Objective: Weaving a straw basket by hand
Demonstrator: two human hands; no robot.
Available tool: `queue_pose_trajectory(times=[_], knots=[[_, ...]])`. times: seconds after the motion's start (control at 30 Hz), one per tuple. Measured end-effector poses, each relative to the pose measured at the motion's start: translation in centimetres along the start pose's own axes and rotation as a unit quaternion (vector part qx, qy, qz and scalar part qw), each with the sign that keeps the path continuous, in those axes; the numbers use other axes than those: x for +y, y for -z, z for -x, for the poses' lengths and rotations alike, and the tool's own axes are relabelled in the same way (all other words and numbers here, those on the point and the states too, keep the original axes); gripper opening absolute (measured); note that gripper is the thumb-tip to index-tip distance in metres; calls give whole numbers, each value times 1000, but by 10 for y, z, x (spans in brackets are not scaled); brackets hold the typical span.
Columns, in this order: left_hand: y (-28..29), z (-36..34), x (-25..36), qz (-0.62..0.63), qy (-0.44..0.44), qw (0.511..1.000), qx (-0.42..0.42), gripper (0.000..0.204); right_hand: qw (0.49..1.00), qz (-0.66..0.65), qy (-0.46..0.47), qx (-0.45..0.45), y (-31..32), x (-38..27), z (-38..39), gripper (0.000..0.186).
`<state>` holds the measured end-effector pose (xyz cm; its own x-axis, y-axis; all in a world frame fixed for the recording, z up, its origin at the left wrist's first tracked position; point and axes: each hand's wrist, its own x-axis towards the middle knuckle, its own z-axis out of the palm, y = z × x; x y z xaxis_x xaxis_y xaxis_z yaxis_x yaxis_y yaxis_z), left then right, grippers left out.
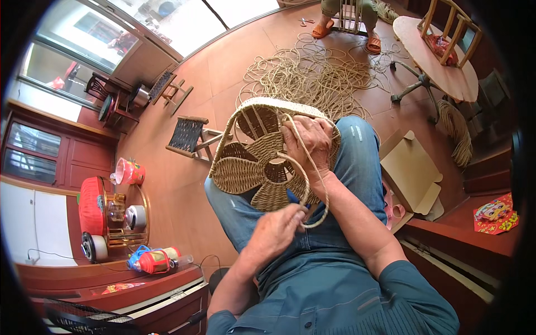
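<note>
A tan woven basket (pixel 237 171) rests tilted on my lap, with petal-shaped woven panels set round a ring at its middle. My right hand (pixel 310 142) is closed over its upper right part, the fingers curled in by a gap between panels. Some of those fingertips are hidden. A length of straw-coloured cord (pixel 325 204) loops from the basket past my right wrist and down. Below the ring, my left hand (pixel 276 230) pinches this cord between thumb and fingers. Something small and blue (pixel 292 196) shows just above the left hand; I cannot tell what it is.
Loose cord (pixel 312 75) lies heaped on the tiled floor ahead. Beyond it sits another person in orange sandals (pixel 374 44). A low stool (pixel 190 137) stands left, an open cardboard box (pixel 410 173) right. A round table (pixel 435 58) holds an upturned chair.
</note>
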<state>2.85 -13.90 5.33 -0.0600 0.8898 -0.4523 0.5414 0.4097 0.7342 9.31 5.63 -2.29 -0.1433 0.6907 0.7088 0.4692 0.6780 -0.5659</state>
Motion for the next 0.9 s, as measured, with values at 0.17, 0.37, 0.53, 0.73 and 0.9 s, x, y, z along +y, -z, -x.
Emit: queue_pose_trajectory(times=[0.17, 0.37, 0.53, 0.73, 0.9], knots=[[56, -33, 13, -30, -113, 965, 236, 42, 1000, -16, -5, -20, 3, -2, 2, 12], [82, -124, 37, -116, -168, 909, 363, 11, 999, -47, -9, -10, 3, 1, -1, 12], [79, -159, 40, -128, -185, 919, 323, 11, 997, -65, -26, -31, 6, 6, 0, 17], [73, -161, 28, -89, -205, 902, 370, 7, 997, -72, -3, 2, 9, 7, -2, 16], [78, -138, 13, 365, -162, 900, 173, 10, 997, -65, -7, -30, 12, 6, 0, 22]])
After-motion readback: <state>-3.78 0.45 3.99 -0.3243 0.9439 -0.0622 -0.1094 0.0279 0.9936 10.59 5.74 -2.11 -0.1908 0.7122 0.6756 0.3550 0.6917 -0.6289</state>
